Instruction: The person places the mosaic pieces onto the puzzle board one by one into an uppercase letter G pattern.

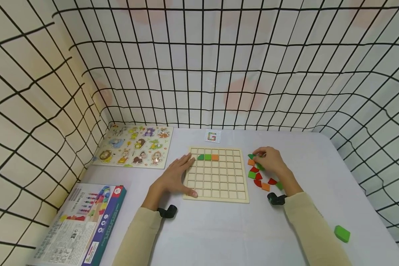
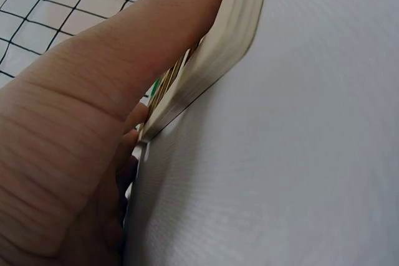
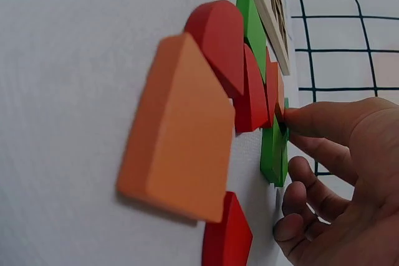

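The left hand (image 1: 176, 176) lies flat on the near-left corner of the grid board (image 1: 219, 190), fingers straight and spread over the frame, palm down, gripping nothing, just pressing; the left wrist view shows the thumb running along the board's edge (image 2: 215, 60) against the white table (image 1: 219, 232). Over on the other side, the right hand (image 1: 269, 160) is down among the loose pieces just beside the board's right edge, fingers curled, thumb and fingertips closing on a green piece (image 3: 273, 154); the right wrist view shows the thumb tip right on that piece's edge, with the other fingers tucked below it, so it reads as a pinch, though how firm it is I cannot tell. Around that grip sit the others: an orange piece (image 3: 177, 129) nearest the wrist, red pieces (image 3: 218, 42) stacked between it and the green one, more red below. On the board, beyond the left fingertips, a green tile (image 1: 204, 157) and an orange tile (image 1: 215, 157) fill cells in the second row. Well behind the right wrist, a lone green block (image 1: 341, 233) lies near the table edge. Out past the left hand sit an animal puzzle (image 1: 134, 146) and a box (image 1: 83, 225); a small card (image 1: 213, 136) lies beyond the board.
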### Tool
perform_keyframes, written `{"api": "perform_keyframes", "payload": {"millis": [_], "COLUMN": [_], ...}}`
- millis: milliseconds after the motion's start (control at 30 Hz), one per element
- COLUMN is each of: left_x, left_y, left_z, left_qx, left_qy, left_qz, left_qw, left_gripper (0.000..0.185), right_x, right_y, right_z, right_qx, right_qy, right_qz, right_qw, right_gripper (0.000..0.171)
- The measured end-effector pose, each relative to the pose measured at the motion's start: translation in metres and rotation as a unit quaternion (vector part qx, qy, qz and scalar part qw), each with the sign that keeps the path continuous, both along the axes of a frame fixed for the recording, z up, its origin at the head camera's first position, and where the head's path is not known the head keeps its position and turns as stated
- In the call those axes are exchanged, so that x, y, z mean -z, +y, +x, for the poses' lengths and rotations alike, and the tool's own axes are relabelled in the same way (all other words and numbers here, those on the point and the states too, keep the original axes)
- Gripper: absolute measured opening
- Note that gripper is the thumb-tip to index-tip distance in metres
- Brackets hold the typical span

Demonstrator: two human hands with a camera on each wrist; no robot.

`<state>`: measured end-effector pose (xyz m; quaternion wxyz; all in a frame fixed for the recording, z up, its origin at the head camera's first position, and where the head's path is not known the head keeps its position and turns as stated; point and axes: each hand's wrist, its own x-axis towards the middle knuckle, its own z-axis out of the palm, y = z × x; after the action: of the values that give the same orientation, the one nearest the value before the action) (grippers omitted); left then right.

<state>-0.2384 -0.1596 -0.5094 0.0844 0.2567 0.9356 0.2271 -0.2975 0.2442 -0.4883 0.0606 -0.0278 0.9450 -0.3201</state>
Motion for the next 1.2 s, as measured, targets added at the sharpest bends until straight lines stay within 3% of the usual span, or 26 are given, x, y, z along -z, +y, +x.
{"api": "perform_keyframes", "payload": {"millis": [167,467,667,967,1200], "left_x": [0.001,0.002,0.002,0.001,0.0], "left_y": [0.0,0.0,0.0,0.001,0.001], "left_z": [-0.001,-0.002,-0.001,0.0,-0.001], "left_qx": [-0.001,-0.002,-0.004,-0.001,-0.004], "left_qy": [0.002,0.003,0.005,0.003,0.003], "left_qz": [0.002,0.0,-0.003,0.006,-0.004], "left_qw": [1.0,1.0,1.0,1.0,1.0], "left_gripper": [0.138,0.139,0.139,0.138,0.139], "right_x": [0.001,0.001,-0.003,0.0,-0.001], "right_y": [0.0,-0.001,-0.001,0.003,-0.001], "right_z": [-0.004,-0.01,-0.012,-0.008,-0.003], "right_qx": [0.013,-0.022,-0.021,-0.004,-0.015], "right_qy": [-0.01,-0.013,-0.022,0.015,0.036], "right_qz": [-0.002,0.02,0.019,0.002,-0.008], "right_qw": [1.0,0.999,0.999,1.0,0.999], "right_gripper": [0.033,0.036,0.034,0.033,0.034]}}
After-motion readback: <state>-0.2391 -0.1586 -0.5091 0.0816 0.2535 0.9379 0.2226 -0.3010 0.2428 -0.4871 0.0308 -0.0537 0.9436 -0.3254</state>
